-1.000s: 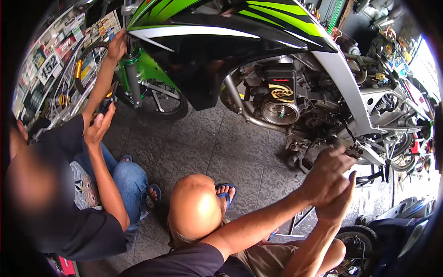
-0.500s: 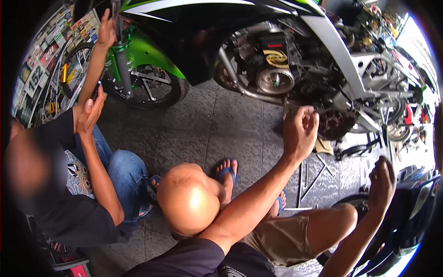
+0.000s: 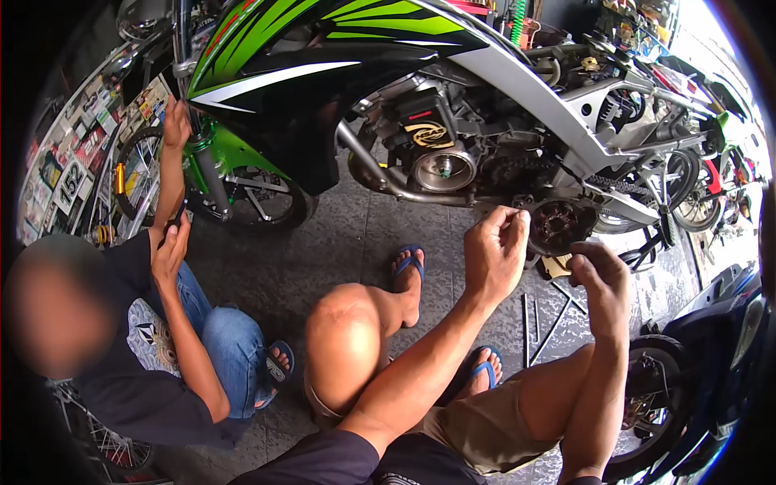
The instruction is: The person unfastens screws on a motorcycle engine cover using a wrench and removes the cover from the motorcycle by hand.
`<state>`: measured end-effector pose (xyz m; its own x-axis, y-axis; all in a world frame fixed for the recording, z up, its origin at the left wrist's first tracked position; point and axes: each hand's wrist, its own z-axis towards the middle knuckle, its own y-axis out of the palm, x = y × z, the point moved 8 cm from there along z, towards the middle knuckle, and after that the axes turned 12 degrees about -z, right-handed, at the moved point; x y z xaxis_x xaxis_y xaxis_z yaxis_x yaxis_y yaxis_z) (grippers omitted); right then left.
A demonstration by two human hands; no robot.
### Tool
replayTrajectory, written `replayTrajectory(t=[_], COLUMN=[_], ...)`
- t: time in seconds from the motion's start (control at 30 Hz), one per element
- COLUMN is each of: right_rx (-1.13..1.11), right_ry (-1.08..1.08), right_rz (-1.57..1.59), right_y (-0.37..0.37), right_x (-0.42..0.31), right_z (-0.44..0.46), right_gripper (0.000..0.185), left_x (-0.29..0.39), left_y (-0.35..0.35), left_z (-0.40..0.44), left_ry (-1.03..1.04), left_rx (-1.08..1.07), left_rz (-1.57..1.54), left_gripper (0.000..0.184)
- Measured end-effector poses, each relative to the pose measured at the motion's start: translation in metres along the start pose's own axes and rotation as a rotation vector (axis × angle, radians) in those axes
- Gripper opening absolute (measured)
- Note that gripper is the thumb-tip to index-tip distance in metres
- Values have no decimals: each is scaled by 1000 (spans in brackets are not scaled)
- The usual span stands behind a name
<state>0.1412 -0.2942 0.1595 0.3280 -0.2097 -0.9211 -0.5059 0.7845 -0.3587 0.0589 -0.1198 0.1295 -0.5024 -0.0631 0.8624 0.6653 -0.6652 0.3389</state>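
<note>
My left hand (image 3: 495,249) is raised below the engine of a green and black motorcycle (image 3: 299,105), its fingers curled with the thumb against the fingertips. Anything between them is too small to tell. To its right, my right hand (image 3: 602,279) has its thumb and fingers bent together in a pinch; what it holds, if anything, I cannot make out. Behind and between the hands is a round dark engine part (image 3: 559,226) with an open face. The round silver cover (image 3: 444,170) is further up and left. The hands are apart.
A co-worker in a dark shirt (image 3: 145,396) crouches at left, one hand near the front fork, the other holding a dark object. Metal bars (image 3: 552,327) lie on the tiled floor (image 3: 339,250). A dark blue motorcycle (image 3: 727,347) stands at right; other bikes are behind.
My hands, together one second ago, separated widely and are now close again, the right one having come back up and left. The view has shifted, showing more of the motorcycle's upper side.
</note>
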Motion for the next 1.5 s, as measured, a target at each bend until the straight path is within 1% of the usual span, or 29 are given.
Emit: replayTrajectory(t=[0.07, 0.1, 0.17, 0.2, 0.3, 0.43, 0.5, 0.57, 0.6, 0.63, 0.7, 0.73, 0.77, 0.8, 0.83, 0.9, 0.93, 0.97, 1.0, 1.03, 1.07, 1.1, 1.17, 1.23, 1.3, 1.33, 1.4, 1.43, 1.5], right_rx=[-29, -32, -43, -82, -150, -314, -351, -376, -446, -527, -654, -745, -836, -962, -964, -1058, -1054, -1048, -1054, -1055, -1051, -1046, -957, -934, -1000, -968, -1101, -1155, -1033], right_ry=[-22, -37, -92, -118, -167, -134, -188, -323, -328, -405, -551, -559, -567, -549, -546, -433, -333, -325, -274, -222, -336, -319, -223, -169, -108, -205, -23, -59, -255], right_rz=[-49, -47, -66, -4, 100, 72, 12, -143, -290, -334, -435, -477, -515, -587, -584, -796, -820, -823, -779, -735, -764, -763, -875, -910, -949, -935, -891, -931, -874], right_y=[6, 7, 12, 18, 34, 51, 60, 72, 79, 91, 116, 129, 139, 152, 159, 169, 168, 167, 165, 162, 164, 162, 154, 150, 150, 153, 157, 159, 166], right_x=[-13, -18, -29, -32, -43, -52, -60, -72, -96, -95, -101, -97, -92, -74, -60, -17, -5, -1, 2, 6, 11, 14, 22, 23, 24, 31, 42, 40, 38], right_z=[6, 10, 17, 19, 23, 29, 32, 32, 26, 23, 12, 7, 1, -4, -4, -5, 0, 3, 6, 9, 10, 13, 26, 34, 31, 27, 17, 9, -11], right_gripper=[19, 18, 18, 19, 19, 18, 19, 20, 20, 30, 31, 32, 34, 37, 37, 39, 38, 38, 37, 36, 35, 35, 35, 35, 35, 34, 35, 32, 24], left_x=[0, 5, -18, -13, -20, -39, -53, -54, -78, -95, -109, -123, -129, -129, -127, -129, -136, -145, -151, -148, -147, -144, -140, -142, -139, -137, -138, -136, -137], left_y=[3, 4, 3, -2, -13, -10, -9, -6, -10, -13, -36, -49, -59, -68, -76, -91, -95, -97, -94, -91, -83, -75, -70, -66, -59, -58, -54, -52, -59], left_z=[-5, -8, -14, -19, -26, -11, -6, -2, -4, -5, -12, -8, -5, -1, 5, 20, 27, 33, 41, 50, 58, 65, 76, 79, 76, 76, 76, 76, 77], left_ry=[15, 85, -79, -138, -168, -195, -211, -78, -199, -348, -560, -484, -472, -465, -455, -426, -437, -449, -535, -547, -582, -618, -655, -693, -761, -779, -806, -782, -685], left_rx=[71, 130, 46, 9, 137, 145, 147, 118, 106, 199, 326, 361, 388, 403, 422, 470, 483, 491, 467, 456, 418, 383, 369, 338, 290, 304, 273, 207, 110], left_rz=[-40, -46, -54, 56, 92, 29, -32, -150, -387, -572, -244, -167, -208, -229, -252, -274, -356, -438, -509, -511, -598, -684, -712, -886, -1070, -1102, -1205, -1228, -1122], left_gripper=[17, 17, 19, 28, 35, 24, 21, 20, 21, 22, 23, 23, 24, 23, 23, 26, 30, 33, 42, 42, 44, 46, 42, 40, 37, 37, 37, 37, 35])
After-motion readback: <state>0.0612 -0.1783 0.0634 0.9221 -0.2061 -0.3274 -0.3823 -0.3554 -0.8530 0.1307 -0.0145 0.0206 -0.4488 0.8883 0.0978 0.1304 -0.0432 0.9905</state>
